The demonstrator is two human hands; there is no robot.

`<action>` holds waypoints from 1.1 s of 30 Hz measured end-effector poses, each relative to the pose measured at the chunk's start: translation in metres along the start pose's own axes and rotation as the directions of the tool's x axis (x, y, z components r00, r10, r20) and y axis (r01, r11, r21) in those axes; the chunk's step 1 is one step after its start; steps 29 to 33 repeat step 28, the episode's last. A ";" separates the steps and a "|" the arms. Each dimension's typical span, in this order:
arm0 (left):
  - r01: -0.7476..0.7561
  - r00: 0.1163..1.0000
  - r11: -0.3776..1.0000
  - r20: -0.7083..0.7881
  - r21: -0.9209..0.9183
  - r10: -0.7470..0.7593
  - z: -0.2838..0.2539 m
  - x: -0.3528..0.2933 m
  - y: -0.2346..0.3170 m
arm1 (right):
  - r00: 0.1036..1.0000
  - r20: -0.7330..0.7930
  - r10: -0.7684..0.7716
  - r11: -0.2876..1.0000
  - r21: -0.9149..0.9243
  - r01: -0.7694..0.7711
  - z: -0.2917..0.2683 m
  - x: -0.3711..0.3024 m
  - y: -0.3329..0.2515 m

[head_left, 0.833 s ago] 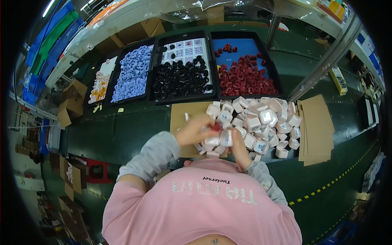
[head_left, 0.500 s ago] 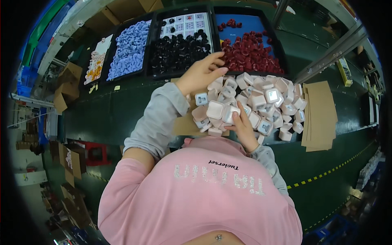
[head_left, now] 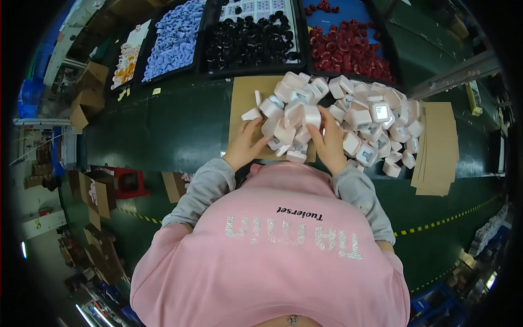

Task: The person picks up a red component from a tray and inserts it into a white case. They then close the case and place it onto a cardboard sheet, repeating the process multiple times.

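Note:
A heap of small pale pink boxes with rounded corners (head_left: 284, 131) lies on a brown cardboard sheet (head_left: 243, 98), between my two hands. My left hand (head_left: 243, 146) rests at the heap's left side, fingers apart and touching the outer boxes. On the heap's right side is my right hand (head_left: 329, 143), thumb and fingers spread against a pale box (head_left: 311, 116). Both hands cup the heap from its sides. A larger cluster of the same boxes (head_left: 376, 122) spreads to the right; several show white or grey inner faces.
Black trays along the back hold blue pieces (head_left: 173, 41), black pieces (head_left: 250, 43) and dark red pieces (head_left: 348, 52). White and orange pieces (head_left: 128, 59) lie at the far left. Flat cardboard sheets (head_left: 437, 147) are stacked at right, near a metal post (head_left: 457, 76).
My left hand has come back from near the red pieces to the heap's left side. Part of the boxes now stands apart from the rest, on the cardboard sheet. The view has shifted.

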State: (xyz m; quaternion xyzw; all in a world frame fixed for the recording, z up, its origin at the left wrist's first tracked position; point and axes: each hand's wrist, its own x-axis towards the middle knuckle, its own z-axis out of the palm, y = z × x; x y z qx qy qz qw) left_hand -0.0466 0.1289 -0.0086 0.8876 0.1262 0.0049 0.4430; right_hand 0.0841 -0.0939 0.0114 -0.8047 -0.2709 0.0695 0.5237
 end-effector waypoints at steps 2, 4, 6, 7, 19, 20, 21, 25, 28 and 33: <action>-0.076 0.997 0.995 -0.027 -0.069 0.075 0.013 -0.004 0.015 | 1.000 0.017 -0.017 0.989 0.148 0.014 0.007 0.016 0.002; -0.193 0.978 0.981 -0.083 0.011 0.193 0.024 -0.005 0.024 | 0.968 0.199 0.151 0.977 0.118 -0.177 0.005 0.031 0.005; -0.145 0.988 0.988 -0.041 0.052 0.147 0.032 0.003 0.014 | 0.954 0.270 0.128 0.985 0.080 -0.155 0.004 0.037 0.012; -0.095 0.995 0.991 -0.008 0.095 0.096 0.036 0.007 0.007 | 0.968 0.241 0.067 0.996 0.045 -0.080 0.002 0.039 0.010; 0.224 0.930 0.907 -0.201 -0.357 -0.308 0.024 -0.019 -0.094 | 0.945 0.114 0.308 0.936 0.141 -0.322 -0.032 -0.053 0.031; 0.226 0.929 0.906 -0.202 -0.359 -0.311 0.025 -0.024 -0.096 | 0.935 0.156 0.319 0.930 0.138 -0.341 -0.030 -0.061 0.030; 0.226 0.915 0.887 -0.225 -0.402 -0.335 0.026 -0.031 -0.097 | 0.912 0.253 0.324 0.935 0.063 -0.350 -0.028 -0.065 0.029; 0.222 0.880 0.860 -0.285 -0.459 -0.379 0.030 -0.060 -0.106 | 0.781 0.560 0.277 0.950 -0.284 -0.132 -0.017 -0.066 0.013; 0.151 0.871 0.762 -0.279 -0.629 -0.403 0.035 -0.082 -0.109 | 0.794 0.544 0.269 0.907 -0.420 -0.019 -0.004 -0.067 0.012; 0.151 0.871 0.762 -0.279 -0.629 -0.403 0.035 -0.082 -0.109 | 0.794 0.544 0.269 0.907 -0.420 -0.019 -0.004 -0.067 0.012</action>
